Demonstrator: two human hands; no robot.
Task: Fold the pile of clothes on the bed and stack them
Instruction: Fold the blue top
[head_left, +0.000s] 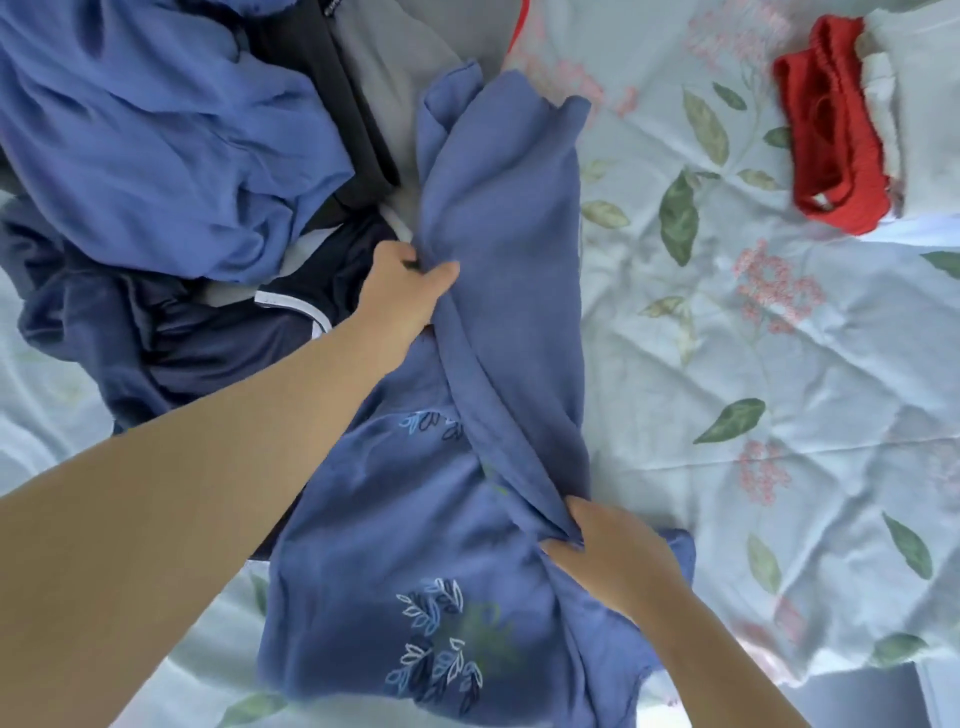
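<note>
Hands' grip closed, left hand (402, 291), right hand (613, 558), pinching blue shirt (498, 218)

Pile (156, 156) far left on bed (727, 364) — shirt (441, 519) centre, folded stack (852, 124) far right.

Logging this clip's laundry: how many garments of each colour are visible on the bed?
Mid-blue fabric garments: 2 (leaf-embroidered one held by both hands; crumpled one)
Navy: 1
Black: 1
Grey: 1
Red: 1
White: 1
Total: 7

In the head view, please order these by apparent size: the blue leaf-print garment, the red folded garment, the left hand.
1. Blue leaf-print garment
2. Red folded garment
3. Left hand, though nearer the camera, so unsure.
</note>
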